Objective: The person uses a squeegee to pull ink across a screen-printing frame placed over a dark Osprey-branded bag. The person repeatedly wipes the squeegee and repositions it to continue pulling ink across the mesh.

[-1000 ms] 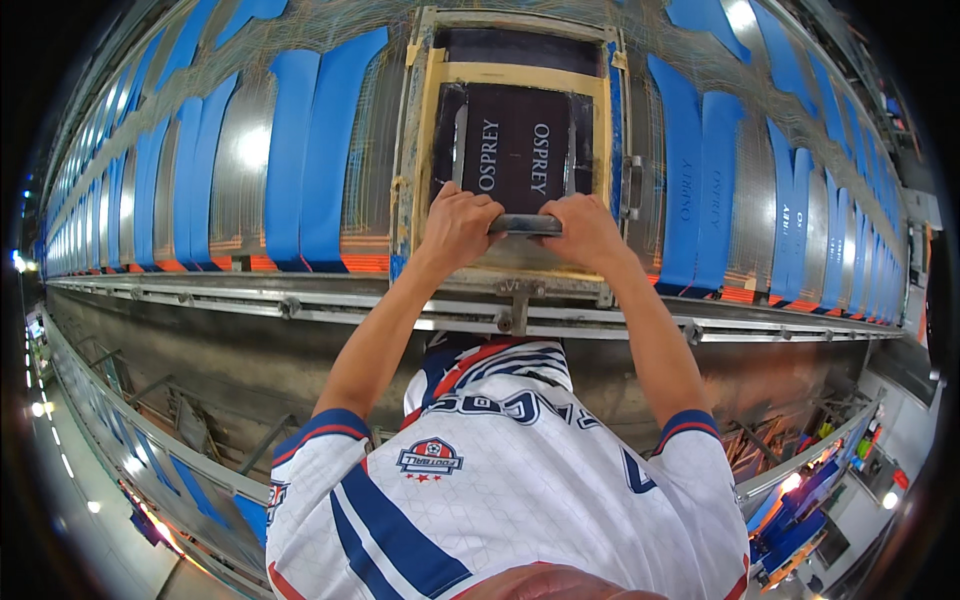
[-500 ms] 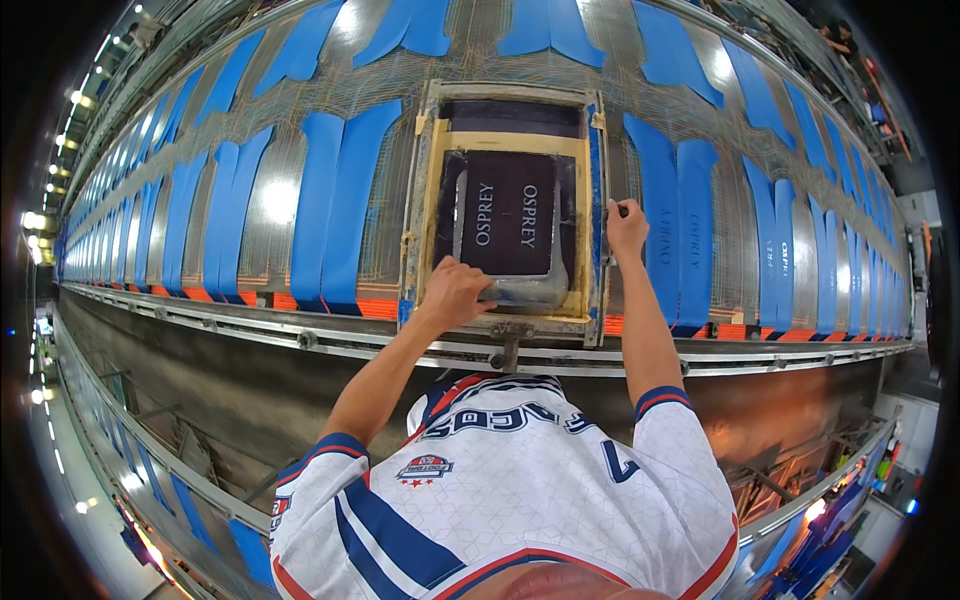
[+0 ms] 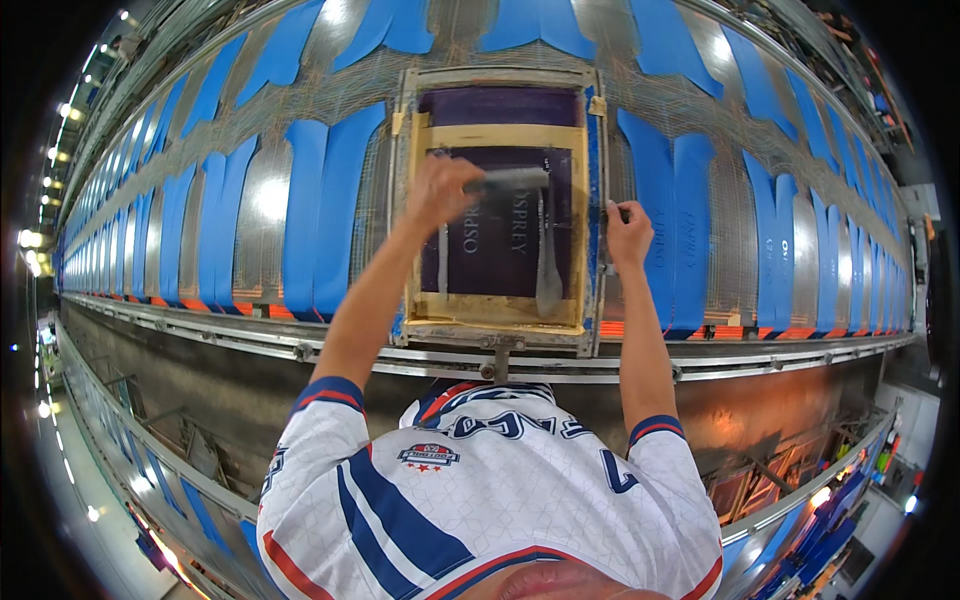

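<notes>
A screen-printing frame (image 3: 396, 200) with a dark mesh and yellow taped borders lies on the long table in front of me. My left hand (image 3: 445, 190) is closed around one end of a grey squeegee (image 3: 518, 179), which lies crosswise over the upper part of the mesh. Pale lettering on the mesh (image 3: 497, 235) shows below the blade, partly covered by it. A greyish streak of ink (image 3: 548, 270) runs down the mesh's right side. My right hand (image 3: 630, 235) is curled closed beside the frame's right edge; what its fingers hold, if anything, is hidden.
Blue cut fabric pieces (image 3: 335, 210) lie in rows along the table, left, right and beyond the frame. Some to the right (image 3: 688, 230) carry printed lettering. A metal rail (image 3: 420, 358) runs along the near edge, with a bracket (image 3: 503, 355) under the frame.
My left hand has moved the squeegee from the near end of the mesh up to its far part. My right hand has stayed by the frame's right edge.
</notes>
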Tool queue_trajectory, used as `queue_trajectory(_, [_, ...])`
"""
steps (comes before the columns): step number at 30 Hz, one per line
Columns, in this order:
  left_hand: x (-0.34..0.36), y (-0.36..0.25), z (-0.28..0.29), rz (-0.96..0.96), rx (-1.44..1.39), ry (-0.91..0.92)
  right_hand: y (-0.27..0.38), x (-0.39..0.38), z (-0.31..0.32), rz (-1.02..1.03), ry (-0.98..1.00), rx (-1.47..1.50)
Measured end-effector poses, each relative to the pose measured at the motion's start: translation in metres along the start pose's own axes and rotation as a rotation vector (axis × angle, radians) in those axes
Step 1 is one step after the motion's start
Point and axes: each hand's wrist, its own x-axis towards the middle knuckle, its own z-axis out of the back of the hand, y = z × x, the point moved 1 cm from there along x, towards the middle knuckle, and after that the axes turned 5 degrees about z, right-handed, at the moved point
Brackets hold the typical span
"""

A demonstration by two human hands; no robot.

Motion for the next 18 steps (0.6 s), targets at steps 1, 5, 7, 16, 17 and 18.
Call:
queue_trajectory(1, [-0.029,-0.010,-0.004,-0.011,0.026,0.005,0.003,0.001,0.002,0.012,-0.006,-0.004])
queue_trajectory(5, [-0.160,-0.073,0.020,0.012,0.058,0.040,0.026,0.001,-0.004,0.071,0.012,-0.085])
queue_trajectory(7, [-0.183,-0.074,0.049,0.075,0.065,0.052,0.038,-0.008,-0.031,0.139,-0.027,-0.063])
queue_trajectory(16, [-0.239,0.110,0.193,0.239,0.105,0.229,0.158,-0.110,-0.229,0.179,-0.023,0.090])
queue_trajectory(17, [-0.248,0.126,0.204,0.233,0.101,0.226,0.173,-0.118,-0.242,0.147,0.021,0.104])
queue_trajectory(18, [-0.246,0.125,0.203,0.234,0.106,0.216,0.170,-0.118,-0.245,0.213,-0.031,0.138])
